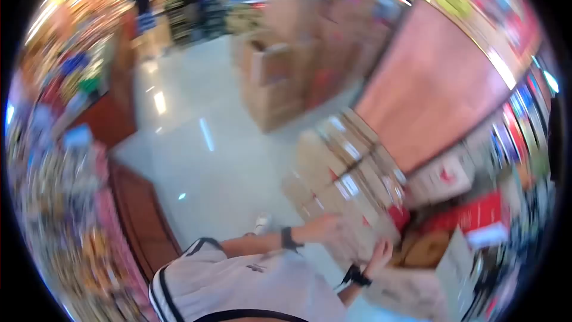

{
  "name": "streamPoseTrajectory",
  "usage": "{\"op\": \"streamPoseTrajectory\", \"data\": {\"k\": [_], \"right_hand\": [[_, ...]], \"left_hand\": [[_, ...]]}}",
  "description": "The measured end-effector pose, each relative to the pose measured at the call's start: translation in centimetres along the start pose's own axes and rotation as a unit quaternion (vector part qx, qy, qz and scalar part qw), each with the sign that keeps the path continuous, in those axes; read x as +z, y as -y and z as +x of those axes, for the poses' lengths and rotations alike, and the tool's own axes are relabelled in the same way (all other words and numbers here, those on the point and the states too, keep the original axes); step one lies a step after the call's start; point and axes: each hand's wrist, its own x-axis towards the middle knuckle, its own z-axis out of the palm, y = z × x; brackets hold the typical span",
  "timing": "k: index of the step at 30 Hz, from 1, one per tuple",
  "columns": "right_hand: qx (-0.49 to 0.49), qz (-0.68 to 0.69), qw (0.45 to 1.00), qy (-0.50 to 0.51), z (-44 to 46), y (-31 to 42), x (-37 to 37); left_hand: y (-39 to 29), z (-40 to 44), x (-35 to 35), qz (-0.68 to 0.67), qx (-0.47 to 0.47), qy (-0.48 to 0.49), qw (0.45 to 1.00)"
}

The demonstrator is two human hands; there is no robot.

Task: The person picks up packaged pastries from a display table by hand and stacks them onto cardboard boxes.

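Observation:
My left hand (325, 228) reaches out in front of a stack of taped cardboard boxes (351, 185); its fingers are smeared by motion, and whether it touches the cardboard I cannot tell. My right hand (379, 256) is held beside the lower boxes, its fingers loosely bent and apart with nothing visible in them. Near it, an open carton (450, 271) shows brown contents, and a red box (471, 217) lies just beyond. Both wrists wear dark bands.
Tall cardboard boxes (280, 77) stand across the shiny tiled floor (202, 125). A wooden panel (435, 83) rises behind the stack. Packed shelves (59, 185) with a wooden base (140, 206) line the left side. A person (143, 9) stands far back.

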Motion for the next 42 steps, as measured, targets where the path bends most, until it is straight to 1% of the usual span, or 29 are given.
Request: {"op": "streamPoseTrajectory", "data": {"k": [1, 2, 3, 4, 6, 8, 10, 11, 12, 15, 16, 18, 19, 20, 21, 22, 23, 25, 26, 27, 29, 30, 31, 32, 35, 36, 39, 40, 42], "right_hand": [[-0.025, -0.015, 0.999, -0.017, 0.2, 1.7, 0.6], [-0.040, -0.075, 0.996, -0.031, 0.6, 3.2, 0.9], [-0.014, -0.038, 0.998, -0.037, 1.4, 3.0, 1.1], [-0.011, -0.029, 0.998, -0.058, 1.8, 3.8, 1.8], [-0.002, -0.018, 0.997, -0.077, 1.8, 4.5, 3.9], [0.005, -0.023, 0.997, -0.077, 1.8, 3.5, 6.0], [0.014, -0.065, 0.996, -0.063, 1.6, 2.9, 7.7], [0.017, -0.085, 0.995, -0.054, 1.6, 2.8, 8.4], [0.037, -0.067, 0.996, -0.043, 1.8, 2.8, 9.0], [0.021, -0.069, 0.996, -0.046, 2.4, 2.1, 9.3], [0.026, -0.088, 0.994, -0.055, 2.5, 1.9, 8.9], [0.027, -0.118, 0.990, -0.076, 3.1, 2.3, 8.0], [-0.016, -0.160, 0.981, -0.105, 3.4, 2.1, 7.5], [0.011, -0.142, 0.984, -0.106, 4.2, 1.6, 6.6], [0.025, -0.088, 0.989, -0.117, 4.6, 1.8, 6.2], [0.027, -0.128, 0.981, -0.145, 5.4, 0.4, 5.6], [0.026, -0.124, 0.983, -0.133, 5.9, 0.2, 4.8], [0.045, -0.079, 0.987, -0.133, 7.6, -1.1, 3.9], [0.065, -0.083, 0.984, -0.144, 8.3, -2.1, 3.5], [0.085, -0.087, 0.981, -0.148, 9.1, -3.0, 3.2], [0.105, -0.103, 0.977, -0.152, 12.2, -3.4, 3.0], [0.108, -0.116, 0.975, -0.155, 13.5, -3.3, 2.9], [0.114, -0.131, 0.972, -0.160, 14.5, -3.2, 2.6], [0.139, -0.115, 0.975, -0.133, 15.7, -3.6, 2.0], [0.121, -0.076, 0.978, -0.152, 19.0, -6.3, 1.8], [0.145, -0.086, 0.977, -0.129, 19.8, -6.4, 1.7], [0.118, -0.068, 0.985, -0.105, 21.4, -7.2, 2.5], [0.122, -0.053, 0.986, -0.100, 21.9, -7.3, 2.7], [0.127, -0.024, 0.988, -0.090, 22.7, -7.2, 3.0]], "left_hand": [[-0.3, 1.0, -1.7, -0.015, -0.026, 0.030, 0.999], [-0.4, 1.6, -2.8, -0.027, -0.058, 0.053, 0.997], [-0.7, 1.7, -3.5, -0.056, -0.048, 0.041, 0.996], [-0.6, 2.2, -4.7, -0.072, -0.040, 0.018, 0.996], [0.1, 2.7, -6.2, -0.097, -0.037, 0.017, 0.994], [2.0, 3.0, -7.2, -0.100, -0.052, 0.018, 0.994], [5.4, 3.1, -7.2, -0.082, -0.083, 0.027, 0.993], [5.6, 3.3, -7.4, -0.095, -0.087, 0.029, 0.991], [5.8, 3.7, -7.8, -0.108, -0.088, 0.028, 0.990], [6.8, 5.0, -7.8, -0.138, -0.109, 0.034, 0.984], [7.3, 5.5, -7.5, -0.147, -0.119, 0.036, 0.981], [9.6, 6.0, -5.8, -0.041, -0.068, 0.044, 0.996], [11.0, 7.6, -5.1, 0.019, -0.023, 0.049, 0.998], [12.2, 8.9, -4.0, 0.011, 0.003, 0.042, 0.999], [13.3, 9.9, -2.8, 0.002, 0.028, 0.041, 0.999], [12.8, 11.2, -2.4, -0.019, -0.008, 0.069, 0.997], [12.3, 12.4, -1.9, -0.039, -0.051, 0.099, 0.993], [12.2, 15.7, 0.1, -0.061, -0.100, 0.092, 0.989], [12.3, 17.0, 1.1, -0.071, -0.132, 0.082, 0.985], [12.8, 18.3, 1.8, -0.074, -0.069, 0.068, 0.993], [15.9, 21.2, 4.3, -0.055, -0.034, 0.033, 0.997], [16.8, 22.7, 4.8, -0.051, -0.072, 0.056, 0.995], [15.5, 24.0, 5.0, -0.048, -0.113, 0.080, 0.989], [14.4, 24.9, 5.3, -0.045, -0.159, 0.107, 0.980], [13.7, 26.9, 6.0, 0.061, -0.153, 0.174, 0.971], [14.1, 27.4, 6.4, 0.122, -0.056, 0.172, 0.976], [14.6, 29.7, 7.7, 0.103, -0.096, 0.158, 0.977], [14.4, 30.0, 8.3, 0.073, -0.093, 0.129, 0.985], [14.1, 31.0, 8.8, 0.060, -0.152, 0.154, 0.974]]}}
